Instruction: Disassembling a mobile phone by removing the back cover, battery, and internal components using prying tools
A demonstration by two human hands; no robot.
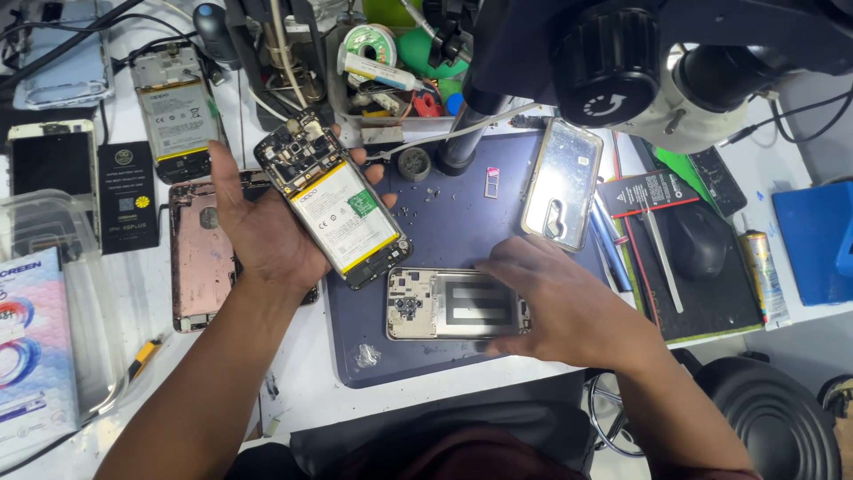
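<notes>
The left hand (pixel 258 222) cradled an opened phone (pixel 336 199) in its spread palm, above the counter, long axis slanting from upper left to lower right, battery side up. The right hand (pixel 551 298) pressed flat, fingers spread, on a back cover (pixel 444 304) lying lengthwise left-right on the dark mat (pixel 462 222).

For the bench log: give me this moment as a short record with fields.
left hand: palm up, holding an opened phone with its battery showing
right hand: palm down, fingers resting on a back cover lying flat
surface: dark work mat
beside the mat: pink phone shell to the left, clear case towards the back on the right
above: microscope
</notes>
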